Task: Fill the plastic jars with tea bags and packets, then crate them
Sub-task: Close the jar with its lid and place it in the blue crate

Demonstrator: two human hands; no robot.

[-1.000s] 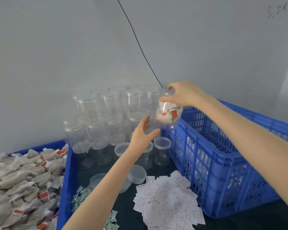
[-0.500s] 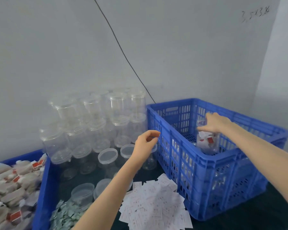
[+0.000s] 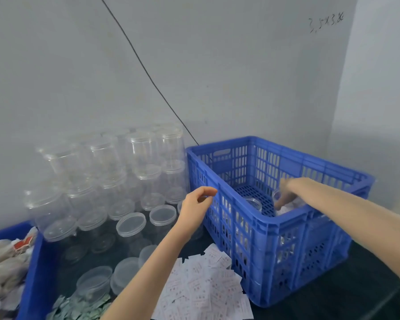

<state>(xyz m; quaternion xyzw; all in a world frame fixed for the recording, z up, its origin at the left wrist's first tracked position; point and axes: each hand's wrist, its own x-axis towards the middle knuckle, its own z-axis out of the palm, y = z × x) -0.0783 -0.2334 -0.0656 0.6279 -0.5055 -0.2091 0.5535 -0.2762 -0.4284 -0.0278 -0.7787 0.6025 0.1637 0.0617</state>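
Reaching deep into the blue slatted plastic crate [image 3: 275,239], the right hand [image 3: 286,192] sets down a clear tea-filled plastic jar [image 3: 286,205] beside another; blur hides its grip. The left hand [image 3: 198,204] hovers loosely curled, holding nothing, near the stacked empty clear jars [image 3: 116,181], likely for the next one.

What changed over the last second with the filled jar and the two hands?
The right hand carried the filled jar from above the stacked empty jars over the rim and down into the blue crate, where it now sits low by another jar. Blur hides whether the hand still grips it. The left hand stayed raised and empty beside the crate.
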